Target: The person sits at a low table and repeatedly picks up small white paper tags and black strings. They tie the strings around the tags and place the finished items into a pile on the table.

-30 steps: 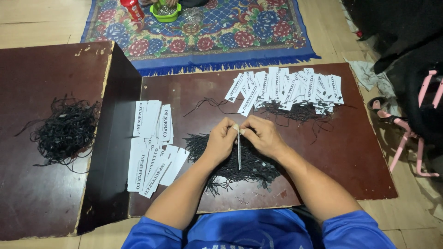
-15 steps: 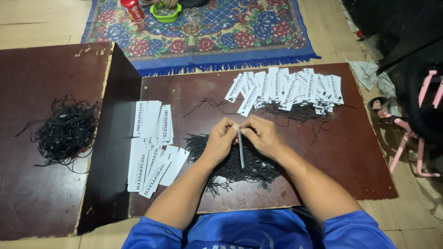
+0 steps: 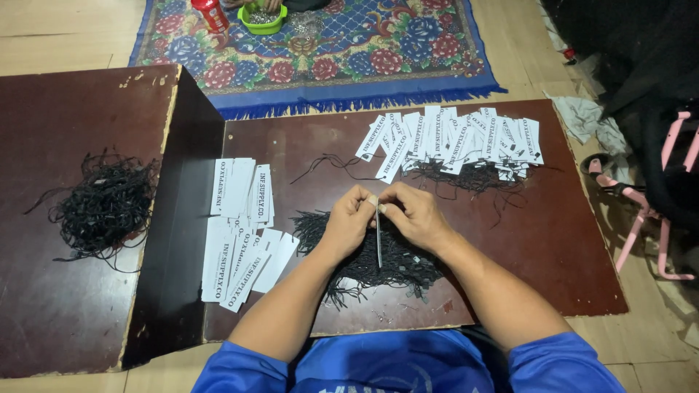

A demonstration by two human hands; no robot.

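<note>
Left hand (image 3: 348,220) and right hand (image 3: 412,216) pinched together on a white tag (image 3: 378,236), edge-on over the pile of black strings (image 3: 378,258) (loose tags (image 3: 244,233) lying left). Best kept steady, fingertips close to the tag's top.

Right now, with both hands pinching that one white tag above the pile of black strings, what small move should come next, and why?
Probably set the white tag with the strung tags at the far side of the board, if its string is through; the frame is too small to tell. Left hand and right hand pinch its top, it hangs edge-on over the black strings, and plain tags wait beside the left hand.
</note>
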